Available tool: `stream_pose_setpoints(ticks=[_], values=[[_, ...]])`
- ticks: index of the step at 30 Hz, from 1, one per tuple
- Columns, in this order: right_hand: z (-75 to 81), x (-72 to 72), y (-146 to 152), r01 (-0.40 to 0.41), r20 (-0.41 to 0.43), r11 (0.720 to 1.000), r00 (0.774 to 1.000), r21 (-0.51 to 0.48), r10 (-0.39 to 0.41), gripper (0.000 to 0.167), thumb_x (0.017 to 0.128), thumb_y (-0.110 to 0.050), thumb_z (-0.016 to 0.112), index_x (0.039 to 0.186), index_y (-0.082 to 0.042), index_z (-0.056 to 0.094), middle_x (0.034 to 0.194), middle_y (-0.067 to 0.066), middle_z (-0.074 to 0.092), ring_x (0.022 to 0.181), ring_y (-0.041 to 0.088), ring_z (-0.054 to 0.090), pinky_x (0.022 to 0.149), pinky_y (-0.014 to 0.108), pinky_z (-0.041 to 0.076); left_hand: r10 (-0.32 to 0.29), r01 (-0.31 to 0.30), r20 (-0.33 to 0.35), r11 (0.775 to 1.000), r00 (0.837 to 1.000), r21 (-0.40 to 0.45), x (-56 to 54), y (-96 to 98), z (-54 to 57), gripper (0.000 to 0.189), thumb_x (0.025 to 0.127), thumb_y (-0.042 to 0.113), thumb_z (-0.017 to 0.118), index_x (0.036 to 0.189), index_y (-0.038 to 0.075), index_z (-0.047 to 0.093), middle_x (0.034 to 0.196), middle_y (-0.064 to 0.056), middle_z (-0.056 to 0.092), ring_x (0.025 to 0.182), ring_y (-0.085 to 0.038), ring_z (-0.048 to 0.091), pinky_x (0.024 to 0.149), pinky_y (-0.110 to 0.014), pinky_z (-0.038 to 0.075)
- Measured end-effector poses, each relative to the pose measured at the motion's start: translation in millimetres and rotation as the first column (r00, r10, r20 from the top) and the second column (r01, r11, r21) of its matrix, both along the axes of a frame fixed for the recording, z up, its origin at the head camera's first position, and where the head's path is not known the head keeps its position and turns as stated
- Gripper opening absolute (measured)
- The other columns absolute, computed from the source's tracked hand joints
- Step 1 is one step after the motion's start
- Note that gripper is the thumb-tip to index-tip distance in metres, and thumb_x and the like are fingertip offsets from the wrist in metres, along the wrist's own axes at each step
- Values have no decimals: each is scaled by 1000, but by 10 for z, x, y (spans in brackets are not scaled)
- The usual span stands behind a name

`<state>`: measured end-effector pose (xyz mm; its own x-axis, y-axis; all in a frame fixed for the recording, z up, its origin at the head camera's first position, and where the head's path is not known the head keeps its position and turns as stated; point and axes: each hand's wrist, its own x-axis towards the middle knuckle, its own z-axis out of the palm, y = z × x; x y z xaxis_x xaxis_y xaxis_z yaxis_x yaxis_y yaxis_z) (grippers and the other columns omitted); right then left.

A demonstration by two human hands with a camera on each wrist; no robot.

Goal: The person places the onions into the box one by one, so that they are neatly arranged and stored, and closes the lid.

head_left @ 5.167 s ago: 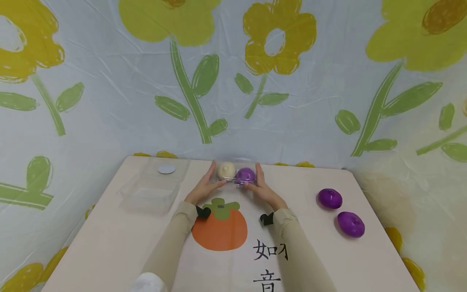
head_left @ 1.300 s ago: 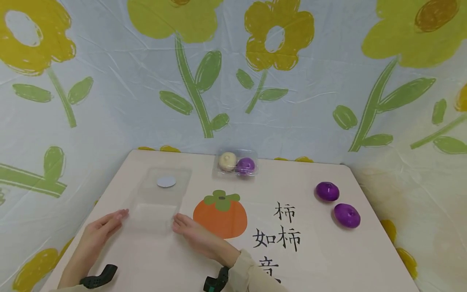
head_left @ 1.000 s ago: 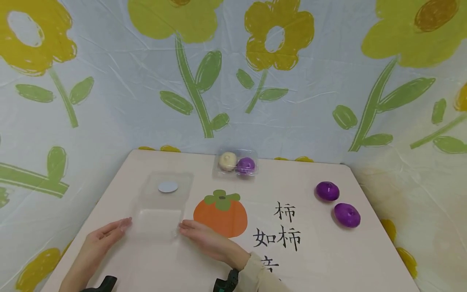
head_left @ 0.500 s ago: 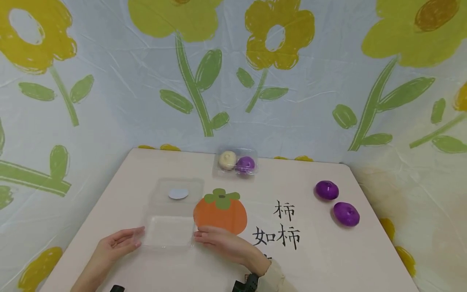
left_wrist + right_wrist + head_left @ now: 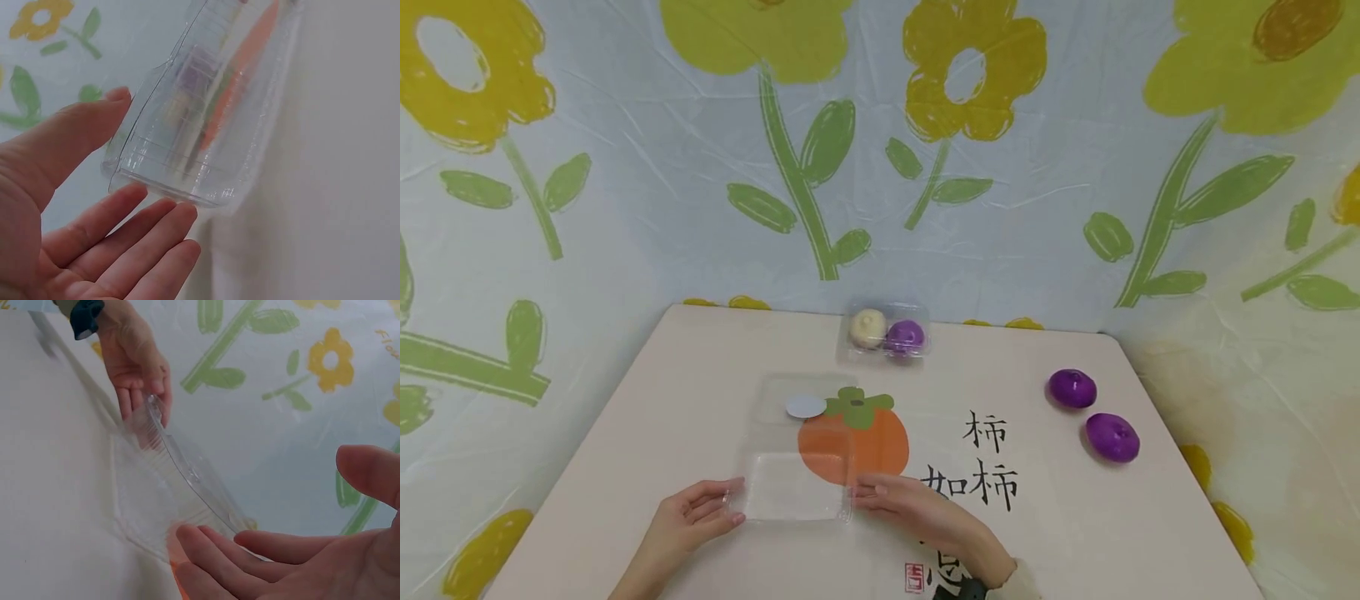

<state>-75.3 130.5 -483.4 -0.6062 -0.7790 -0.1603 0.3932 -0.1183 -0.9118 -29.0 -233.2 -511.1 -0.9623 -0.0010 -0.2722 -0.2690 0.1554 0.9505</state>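
Note:
A clear plastic clamshell box (image 5: 793, 487), its lid (image 5: 775, 404) laid back and bearing a white oval sticker (image 5: 806, 406), is at the front middle of the table, partly over the printed persimmon. My left hand (image 5: 681, 525) is at its left end; in the left wrist view the fingers (image 5: 134, 247) lie loosely along the end wall and the thumb is beside the rim. At the right end is my right hand (image 5: 925, 512), its straight fingers (image 5: 212, 556) against the wall, thumb held apart. Nothing shows inside the box.
A closed clear box (image 5: 887, 312) with a cream onion-like ball (image 5: 868, 327) and a purple one (image 5: 906, 335) stands at the back edge. Two purple onion-like balls (image 5: 1072, 388) lie on the right. The tabletop (image 5: 1030, 533) bears a printed persimmon (image 5: 880, 442) and black characters.
Both hands first let go of the filled box at the back, then moved to the open box on the left. That box has since slid right and toward the front between them.

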Motion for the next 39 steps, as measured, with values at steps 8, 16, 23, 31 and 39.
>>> stream_pose_setpoints(ticks=[8, 16, 23, 31, 39], values=[[-27, 85, 409, 26, -24, 1000, 999, 17, -26, 56, 109, -21, 36, 149, 16, 23, 151, 33, 33, 139, 32, 42, 118, 42, 27, -51, 55, -88, 998, 995, 36, 23, 376, -26, 51, 77, 9, 85, 120, -6, 63, 130, -20, 62, 112, -21, 66, 91, -22, 53], [-2, 160, 703, 108, -77, 991, 992, 84, -101, 55, 109, -22, 34, 148, 16, 26, 147, 36, 38, 133, 27, 50, 115, 42, 33, -70, 78, -133, 995, 989, 55, -31, 709, -80, 49, 74, 8, 87, 116, -5, 65, 128, -21, 63, 115, -29, 64, 95, -29, 53], [-41, 177, 890, 182, -85, 974, 982, 138, -172, 56, 110, -27, 33, 148, 14, 28, 147, 33, 39, 129, 28, 54, 111, 33, 40, -86, 99, -178, 993, 980, 64, -83, 930, -125, 47, 73, 10, 89, 113, -1, 67, 124, -17, 64, 113, -28, 65, 98, -31, 51], [-60, 189, 964, 206, -84, 962, 977, 182, -194, 60, 110, -32, 32, 149, 13, 27, 150, 32, 36, 130, 33, 52, 111, 34, 40, -111, 120, -225, 992, 968, 25, -117, 1020, -125, 46, 72, 10, 89, 110, -4, 67, 119, -19, 66, 110, -31, 66, 98, -29, 50], [-34, 197, 968, 213, -98, 965, 975, 155, -200, 57, 110, -29, 31, 148, 14, 27, 148, 34, 37, 128, 34, 53, 110, 36, 41, -105, 109, -242, 994, 965, 5, -114, 1039, -102, 54, 72, 12, 89, 117, -2, 64, 122, -16, 65, 116, -31, 63, 102, -34, 47]])
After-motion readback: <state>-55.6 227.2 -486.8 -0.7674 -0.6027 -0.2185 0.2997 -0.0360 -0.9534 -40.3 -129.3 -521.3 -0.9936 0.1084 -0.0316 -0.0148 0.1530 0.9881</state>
